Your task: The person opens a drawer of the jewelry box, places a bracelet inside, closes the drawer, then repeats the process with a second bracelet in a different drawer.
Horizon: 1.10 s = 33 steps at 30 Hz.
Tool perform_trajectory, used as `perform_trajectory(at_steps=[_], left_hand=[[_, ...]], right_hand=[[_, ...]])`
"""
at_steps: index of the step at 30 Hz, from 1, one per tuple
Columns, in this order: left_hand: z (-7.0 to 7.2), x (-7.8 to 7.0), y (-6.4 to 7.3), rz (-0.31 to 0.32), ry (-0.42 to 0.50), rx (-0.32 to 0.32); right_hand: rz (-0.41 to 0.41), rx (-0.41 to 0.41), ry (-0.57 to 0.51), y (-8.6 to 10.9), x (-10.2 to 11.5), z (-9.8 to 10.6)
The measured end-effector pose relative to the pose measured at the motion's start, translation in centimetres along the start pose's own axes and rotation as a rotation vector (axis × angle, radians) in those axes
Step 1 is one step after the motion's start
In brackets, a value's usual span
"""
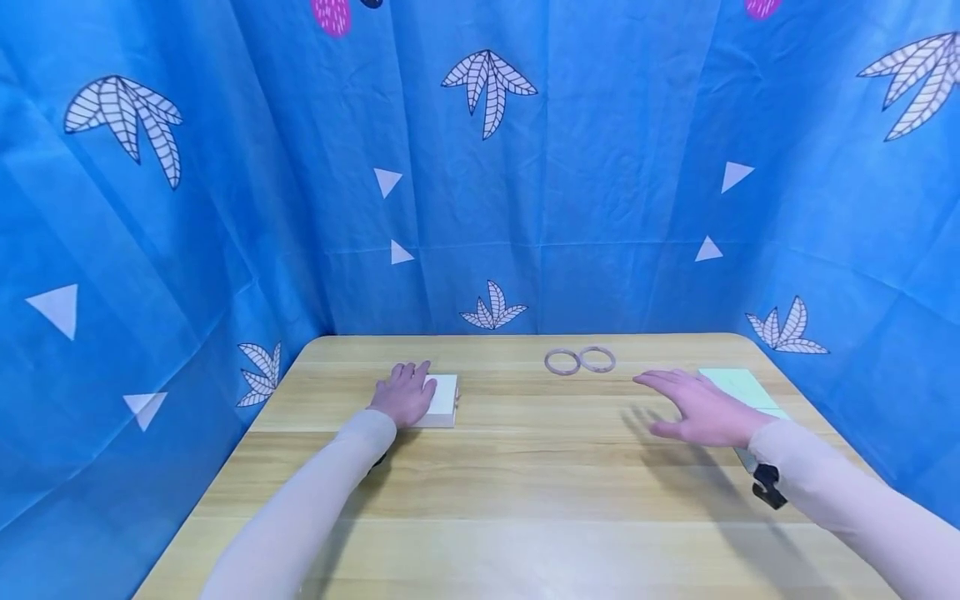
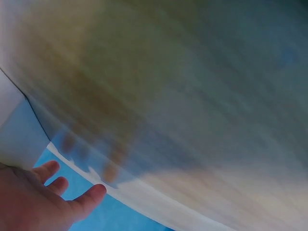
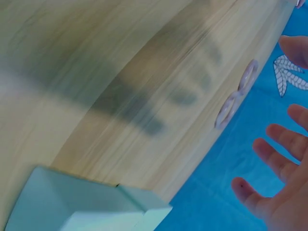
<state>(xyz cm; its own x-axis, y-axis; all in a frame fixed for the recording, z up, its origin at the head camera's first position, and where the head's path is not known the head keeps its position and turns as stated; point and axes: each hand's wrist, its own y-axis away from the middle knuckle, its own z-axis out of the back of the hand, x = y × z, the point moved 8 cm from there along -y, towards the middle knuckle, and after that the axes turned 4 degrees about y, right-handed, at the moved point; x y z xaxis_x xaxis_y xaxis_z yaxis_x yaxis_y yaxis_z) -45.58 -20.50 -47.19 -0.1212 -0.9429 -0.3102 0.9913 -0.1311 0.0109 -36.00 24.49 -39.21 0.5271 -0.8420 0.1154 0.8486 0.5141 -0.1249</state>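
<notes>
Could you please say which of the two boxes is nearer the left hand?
It is the white box, which the left hand partly covers in the head view; the pale green box lies away to the right, near the right hand.

Plain, pale pinkish-white fabric sleeves (image 1: 311,504) end behind the fingers (image 3: 288,140); a black, angular piece (image 1: 768,487) shows beneath the right cuff (image 1: 768,442).

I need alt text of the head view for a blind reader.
A person's left hand partly covers a white rectangular box on a pale wooden table; the right hand hovers near a pale green rectangular box. Two purplish rings lie farther back.
</notes>
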Motion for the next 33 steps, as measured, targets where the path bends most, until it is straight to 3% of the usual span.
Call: perform_trajectory(at_steps=[13,33], left_hand=[[0.0,0.0,0.3,0.003,0.007,0.002],[-0.4,0.3,-0.3,0.003,0.005,-0.005]], right_hand=[[-0.061,0.0,0.026,2.1,-2.4,0.8],[-0.126,0.013,-0.004,5.0,-6.4,0.2]])
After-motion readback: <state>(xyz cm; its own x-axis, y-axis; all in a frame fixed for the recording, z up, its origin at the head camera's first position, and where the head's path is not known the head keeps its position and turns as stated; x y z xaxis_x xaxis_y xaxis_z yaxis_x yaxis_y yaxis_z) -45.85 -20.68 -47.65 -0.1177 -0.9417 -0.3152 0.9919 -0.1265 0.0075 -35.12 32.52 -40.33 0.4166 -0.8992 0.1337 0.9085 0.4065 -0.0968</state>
